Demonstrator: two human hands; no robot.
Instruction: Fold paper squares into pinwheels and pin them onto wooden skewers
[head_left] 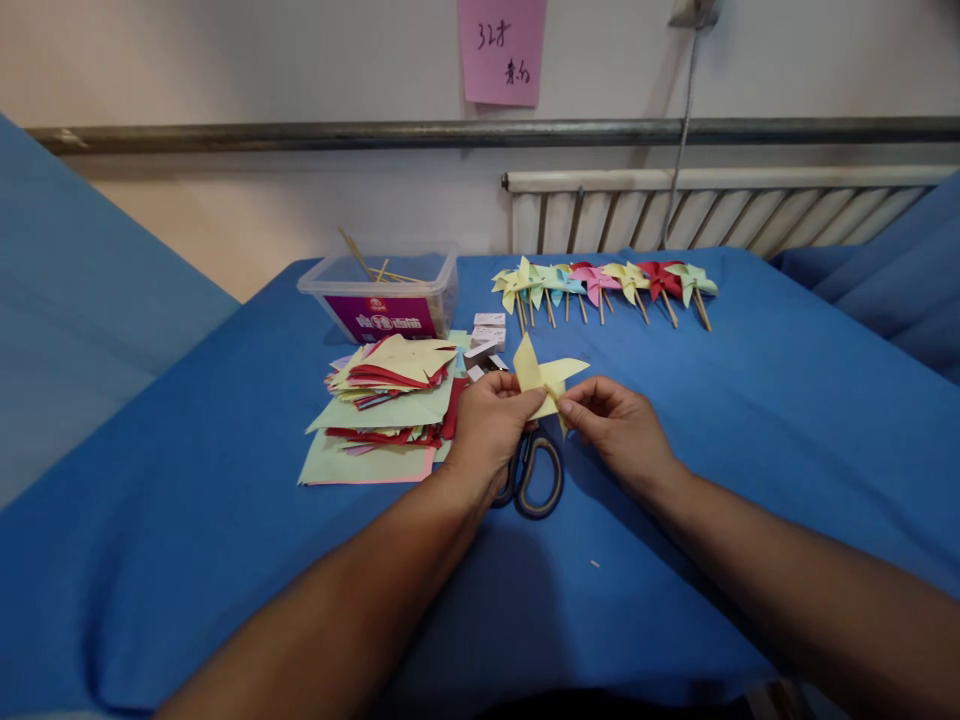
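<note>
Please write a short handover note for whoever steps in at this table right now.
Left hand: pinching the yellow paper pinwheel from the left.
Right hand: fingertips at the pinwheel's centre, where a thin stick end seems to show.
Scissors lie on the blue cloth under the hands.
Done: a row of finished pinwheels on sticks at the far edge.
Left: a stack of cut paper squares; spare sticks in the clear plastic box; small white boxes beside it.
</note>
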